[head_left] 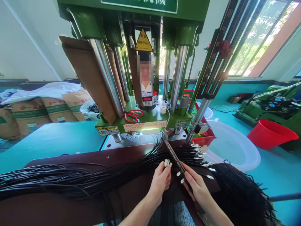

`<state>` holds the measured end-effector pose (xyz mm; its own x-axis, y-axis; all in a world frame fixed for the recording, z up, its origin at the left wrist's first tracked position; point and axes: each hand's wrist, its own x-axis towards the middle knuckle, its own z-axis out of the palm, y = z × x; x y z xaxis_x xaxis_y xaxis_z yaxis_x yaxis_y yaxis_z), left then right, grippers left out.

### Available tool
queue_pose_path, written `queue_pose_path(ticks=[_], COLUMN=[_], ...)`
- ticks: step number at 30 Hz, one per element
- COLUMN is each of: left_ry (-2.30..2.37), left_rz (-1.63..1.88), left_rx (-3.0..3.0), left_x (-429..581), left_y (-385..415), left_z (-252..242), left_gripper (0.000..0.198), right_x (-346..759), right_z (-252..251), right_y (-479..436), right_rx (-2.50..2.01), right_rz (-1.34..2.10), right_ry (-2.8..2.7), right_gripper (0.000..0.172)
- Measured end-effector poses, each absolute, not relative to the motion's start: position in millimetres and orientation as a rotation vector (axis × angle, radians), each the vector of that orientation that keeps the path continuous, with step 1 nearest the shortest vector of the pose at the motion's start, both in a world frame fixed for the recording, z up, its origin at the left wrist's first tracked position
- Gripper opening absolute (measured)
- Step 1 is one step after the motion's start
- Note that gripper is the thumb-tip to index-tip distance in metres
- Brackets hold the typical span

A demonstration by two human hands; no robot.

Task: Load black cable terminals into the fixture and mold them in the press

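My left hand [161, 183] pinches a small group of white-tipped cable connectors [167, 163] above the brown work board [70, 160]. My right hand [196, 185] grips the lower end of a long, dark slotted bar [174, 158], which slants up toward the press. A few white connectors [180, 177] sit along the bar near my right hand. A thick bundle of black cables [70, 179] runs across the board from the left. Its metal-tipped ends [199, 155] fan out to the right of the bar.
A green moulding press [145, 125] stands directly ahead, with red-handled scissors [133, 115] on its bed. To the right are a white plastic basin [231, 146], a red bucket [270, 134] and green machinery [263, 110]. Paper sacks [30, 116] are stacked at the left.
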<state>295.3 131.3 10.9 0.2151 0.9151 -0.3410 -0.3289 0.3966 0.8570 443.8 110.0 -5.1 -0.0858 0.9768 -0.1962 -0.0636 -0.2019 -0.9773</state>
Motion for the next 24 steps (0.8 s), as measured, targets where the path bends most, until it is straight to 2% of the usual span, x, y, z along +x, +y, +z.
queue_pose_path(ticks=[9,15,21,24], left_ry=[0.999,1.074,1.106,1.062], left_rz=[0.915,0.974,1.104,1.045], left_rx=[0.718,0.713,0.740,0.776], left_x=[296.2,299.9,287.0,281.3], left_y=[133.7,132.2,136.3,137.7], left_z=[6.1,8.0,12.8,13.6], left_gripper=[0.038,0.041,0.041,0.041], right_x=[443.7,444.3,443.9,446.0], right_z=[-1.2,-9.4,-3.1,-3.0], right_y=[111.4,112.6,111.0,111.0], right_rx=[-1.246,-1.258,-1.259,-1.283], right_rz=[1.477,1.304,1.440,1.491], right_ry=[-1.154,-1.480,-1.217,-1.185], right_gripper=[0.058,0.052,0.055,0.058])
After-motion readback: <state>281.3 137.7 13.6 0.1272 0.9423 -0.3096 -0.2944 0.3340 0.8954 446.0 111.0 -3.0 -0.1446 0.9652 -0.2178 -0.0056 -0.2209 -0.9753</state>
